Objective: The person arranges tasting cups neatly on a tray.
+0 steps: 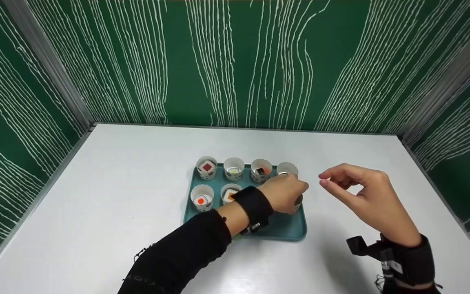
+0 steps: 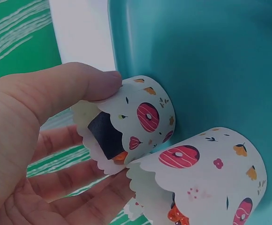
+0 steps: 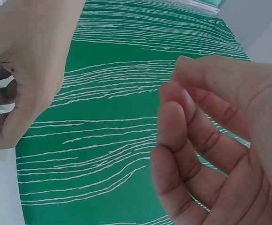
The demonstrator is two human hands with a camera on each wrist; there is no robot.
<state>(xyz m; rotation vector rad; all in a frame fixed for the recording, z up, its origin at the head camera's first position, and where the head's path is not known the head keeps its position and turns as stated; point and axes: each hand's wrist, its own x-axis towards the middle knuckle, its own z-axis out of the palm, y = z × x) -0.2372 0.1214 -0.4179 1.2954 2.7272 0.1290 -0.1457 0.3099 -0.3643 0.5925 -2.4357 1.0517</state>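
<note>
My left hand (image 1: 284,192) reaches over the right end of the teal tray (image 1: 280,232). In the left wrist view its thumb and fingers grip a scalloped paper cup (image 2: 150,115) printed with donuts. Inside that cup sits a black piece with a bit of orange (image 2: 105,133), perhaps toy sushi. Another printed cup (image 2: 215,164) with glossy orange bits stands close beside the fingers. My right hand (image 1: 367,198) hovers right of the tray, its fingers (image 3: 171,124) loosely curled and holding nothing.
More paper cups with sushi-like pieces stand in two rows on the tray, among them a back-left cup (image 1: 206,167) and a front-left cup (image 1: 202,197). The white table (image 1: 96,196) surrounds the tray. Green panels with white lines (image 1: 243,65) enclose the back and sides.
</note>
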